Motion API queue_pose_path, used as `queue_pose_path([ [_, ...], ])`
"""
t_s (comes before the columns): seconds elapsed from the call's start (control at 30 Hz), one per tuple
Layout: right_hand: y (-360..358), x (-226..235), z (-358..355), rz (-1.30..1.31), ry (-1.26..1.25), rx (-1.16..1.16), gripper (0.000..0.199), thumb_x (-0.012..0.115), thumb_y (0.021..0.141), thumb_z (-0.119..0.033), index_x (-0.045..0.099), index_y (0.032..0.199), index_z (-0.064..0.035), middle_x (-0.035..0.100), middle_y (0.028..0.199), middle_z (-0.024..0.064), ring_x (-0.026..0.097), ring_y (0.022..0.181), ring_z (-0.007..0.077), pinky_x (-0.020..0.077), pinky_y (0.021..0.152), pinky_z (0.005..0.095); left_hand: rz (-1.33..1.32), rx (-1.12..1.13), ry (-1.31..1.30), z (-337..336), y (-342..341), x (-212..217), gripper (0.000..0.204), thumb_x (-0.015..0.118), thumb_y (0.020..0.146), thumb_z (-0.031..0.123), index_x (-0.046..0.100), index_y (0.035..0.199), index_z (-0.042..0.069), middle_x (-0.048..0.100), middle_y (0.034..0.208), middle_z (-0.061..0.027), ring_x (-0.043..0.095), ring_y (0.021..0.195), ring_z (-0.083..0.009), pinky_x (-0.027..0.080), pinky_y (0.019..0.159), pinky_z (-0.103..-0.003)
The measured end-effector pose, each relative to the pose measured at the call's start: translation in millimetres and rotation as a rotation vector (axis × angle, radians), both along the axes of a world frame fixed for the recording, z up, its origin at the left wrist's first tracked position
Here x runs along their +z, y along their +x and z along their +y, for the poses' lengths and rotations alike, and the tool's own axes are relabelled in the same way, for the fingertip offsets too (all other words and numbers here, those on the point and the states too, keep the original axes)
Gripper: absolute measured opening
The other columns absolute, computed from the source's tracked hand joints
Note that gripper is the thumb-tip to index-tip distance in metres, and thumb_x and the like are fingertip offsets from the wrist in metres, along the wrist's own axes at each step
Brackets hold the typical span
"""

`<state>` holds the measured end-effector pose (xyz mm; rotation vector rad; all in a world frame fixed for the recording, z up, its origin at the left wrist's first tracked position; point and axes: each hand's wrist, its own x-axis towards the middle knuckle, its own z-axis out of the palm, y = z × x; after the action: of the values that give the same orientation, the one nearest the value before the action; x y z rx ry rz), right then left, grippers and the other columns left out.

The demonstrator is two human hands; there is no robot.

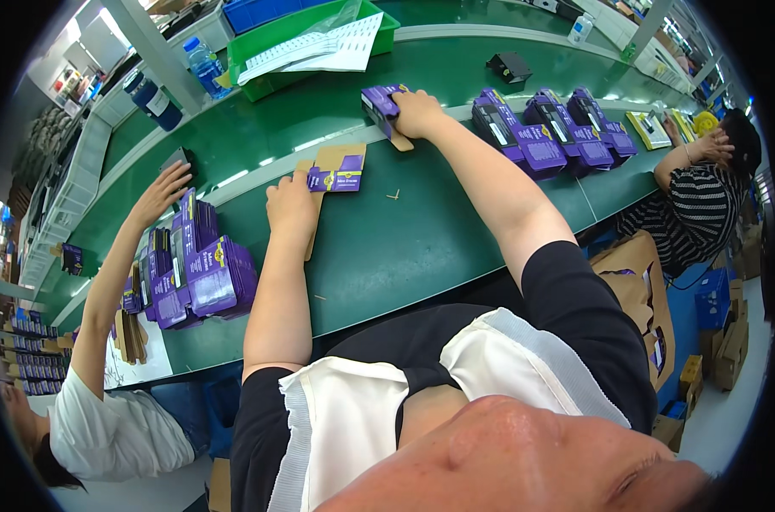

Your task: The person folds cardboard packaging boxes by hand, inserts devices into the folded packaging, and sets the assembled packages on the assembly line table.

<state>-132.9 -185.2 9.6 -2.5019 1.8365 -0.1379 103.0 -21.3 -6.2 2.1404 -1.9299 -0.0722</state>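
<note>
My left hand is closed on an unfolded purple carton, whose brown cardboard inside and flaps show over the green table. Farther off and to the right, my right hand grips a purple carton that looks partly folded up, with a brown flap hanging toward me. My fingertips are partly hidden behind both cartons. Small light scraps lie on the tabletop between my arms.
Purple cartons are stacked at left, with more cartons at right. A black box sits farther back. White sheets top a green bin near bottles. A co-worker's hand reaches in at left; another person sits right.
</note>
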Motion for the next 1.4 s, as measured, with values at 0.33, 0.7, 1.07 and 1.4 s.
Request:
queue_pose_path([
  [0.33, -24, 16, -47, 0.076, 0.025, -0.174, 0.054, 0.059, 0.082, -0.042, 0.054, 0.123, -0.008, 0.062, 0.119, 0.0122, 0.057, 0.113, 0.0299, 0.0468, 0.093, 0.0405, 0.039, -0.042, -0.036, -1, 1, -2, 0.028, 0.054, 0.083, 0.006, 0.056, 0.111, 0.004, 0.061, 0.108, -0.0168, 0.055, 0.098, -0.0382, 0.049, 0.082, -0.046],
  [0.7, -33, 24, -60, 0.091, 0.057, -0.321, 0.041, 0.05, 0.091, -0.042, 0.065, 0.115, -0.012, 0.062, 0.119, 0.0118, 0.058, 0.112, 0.0313, 0.0466, 0.091, 0.0426, 0.072, -0.014, -0.026, -3, 1, 2, 0.027, 0.053, 0.085, 0.008, 0.056, 0.112, 0.005, 0.062, 0.106, -0.0165, 0.055, 0.097, -0.0374, 0.049, 0.082, -0.046],
  [1.07, -7, 41, 68, -0.601, 0.886, 0.46, 0.031, 0.055, 0.092, -0.03, 0.065, 0.097, -0.0013, 0.067, 0.093, 0.0116, 0.066, 0.084, 0.0213, 0.054, 0.071, 0.035, 0.206, -0.028, -0.067, -2, 9, 9, 0.03, 0.05, 0.092, 0.024, 0.055, 0.115, 0.006, 0.065, 0.096, -0.0191, 0.059, 0.089, -0.0405, 0.047, 0.08, -0.046],
  [1.4, -14, -16, 75, -1.515, 0.572, 0.054, 0.038, 0.054, 0.093, -0.021, 0.051, 0.123, 0.0026, 0.06, 0.117, 0.0165, 0.06, 0.106, 0.0263, 0.0475, 0.094, 0.037, 0.293, 0.025, -0.105, -3, 11, 20, 0.027, 0.055, 0.09, 0.028, 0.057, 0.1, 0.002, 0.064, 0.094, -0.022, 0.06, 0.09, -0.0424, 0.048, 0.077, -0.049],
])
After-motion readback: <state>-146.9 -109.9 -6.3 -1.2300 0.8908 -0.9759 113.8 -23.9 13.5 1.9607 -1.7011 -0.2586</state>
